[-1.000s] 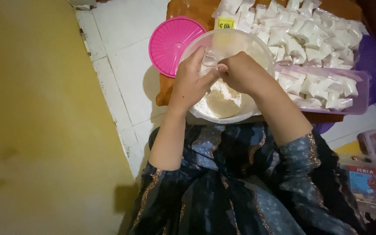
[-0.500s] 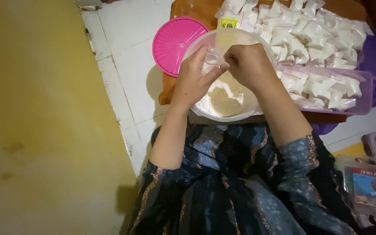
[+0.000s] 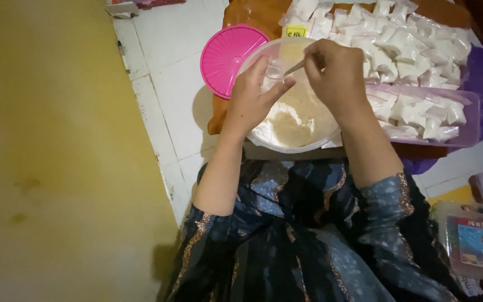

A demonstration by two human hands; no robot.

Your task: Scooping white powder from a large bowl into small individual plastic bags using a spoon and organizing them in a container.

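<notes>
Powder is spooned from the bowl by the closed right hand into a bag pinched by the left hand; many packets are filled, much powder is left.

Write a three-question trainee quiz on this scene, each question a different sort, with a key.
1. True or false: the pink lid lies on the floor beside the bowl.
2. Which hand holds the spoon? A. left hand B. right hand C. neither
3. Fill in: the small white packets are piled on the person's ____ side.

Key
1. True.
2. B; the left hand pinches a small clear bag over the bowl of pale powder.
3. Right, some of them in a clear tray.
</notes>
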